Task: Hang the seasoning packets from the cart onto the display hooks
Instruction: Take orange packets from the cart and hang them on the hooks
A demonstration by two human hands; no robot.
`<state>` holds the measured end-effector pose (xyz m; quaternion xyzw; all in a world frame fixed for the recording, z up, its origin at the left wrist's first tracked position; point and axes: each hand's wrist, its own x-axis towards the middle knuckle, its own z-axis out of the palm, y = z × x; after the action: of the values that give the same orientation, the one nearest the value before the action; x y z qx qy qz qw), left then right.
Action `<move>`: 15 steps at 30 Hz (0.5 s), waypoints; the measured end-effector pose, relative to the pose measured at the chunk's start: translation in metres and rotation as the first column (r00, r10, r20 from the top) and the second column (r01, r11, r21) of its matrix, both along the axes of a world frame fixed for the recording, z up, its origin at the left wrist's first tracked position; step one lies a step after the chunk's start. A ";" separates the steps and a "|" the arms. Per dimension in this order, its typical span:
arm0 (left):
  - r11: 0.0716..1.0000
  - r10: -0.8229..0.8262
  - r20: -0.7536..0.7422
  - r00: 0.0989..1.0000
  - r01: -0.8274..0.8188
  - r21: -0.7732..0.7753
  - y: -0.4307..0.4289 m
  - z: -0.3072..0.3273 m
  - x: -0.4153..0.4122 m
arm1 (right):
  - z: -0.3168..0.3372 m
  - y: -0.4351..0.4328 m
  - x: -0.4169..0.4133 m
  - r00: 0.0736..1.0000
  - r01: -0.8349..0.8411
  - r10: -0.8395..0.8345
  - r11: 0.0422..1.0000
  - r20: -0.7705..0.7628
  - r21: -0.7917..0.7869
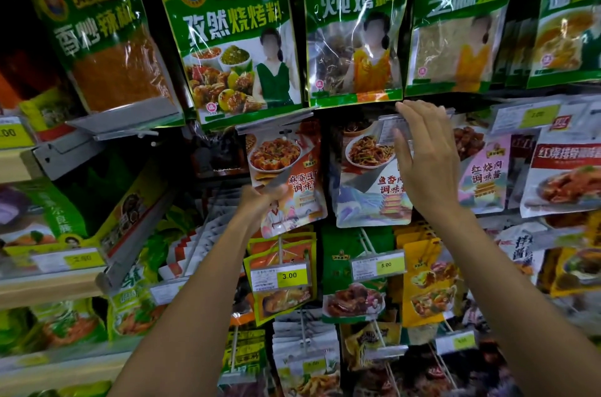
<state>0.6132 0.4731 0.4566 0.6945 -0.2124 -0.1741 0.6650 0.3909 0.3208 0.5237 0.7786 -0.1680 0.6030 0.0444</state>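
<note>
At centre frame the left hand grips the lower left corner of a hanging packet. Just right, the right hand touches a clear tag above the next packet.

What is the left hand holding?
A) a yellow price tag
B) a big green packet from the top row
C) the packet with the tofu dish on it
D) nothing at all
C: the left hand grips the bottom corner of the tofu-dish packet.
</note>
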 end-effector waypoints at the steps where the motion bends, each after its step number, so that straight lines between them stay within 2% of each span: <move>1: 1.000 0.007 -0.008 1.000 -0.007 0.007 -0.002 0.001 0.001 | 0.000 0.000 0.000 1.000 0.001 -0.001 1.000 -0.002 0.004; 5: 0.999 0.018 -0.026 1.000 -0.017 0.040 -0.006 -0.001 0.006 | 0.001 0.002 -0.001 1.000 0.002 -0.001 1.000 -0.024 0.029; 9: 0.993 0.045 0.059 0.997 -0.051 0.107 0.000 -0.001 0.002 | 0.005 0.010 -0.007 1.000 -0.008 0.010 0.998 -0.027 0.058; 12: 0.982 0.035 0.239 0.971 -0.078 0.173 0.020 -0.010 -0.004 | 0.005 0.023 -0.014 1.000 -0.001 0.000 0.999 0.024 0.052; 15: 0.954 0.080 0.503 0.861 -0.211 0.211 0.046 -0.019 -0.018 | -0.010 0.040 -0.026 0.997 0.015 -0.017 0.999 0.070 0.030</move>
<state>0.5955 0.5190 0.4381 0.8106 -0.2953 0.0319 0.5047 0.3646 0.3605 0.5135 0.7562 -0.1847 0.6270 0.0318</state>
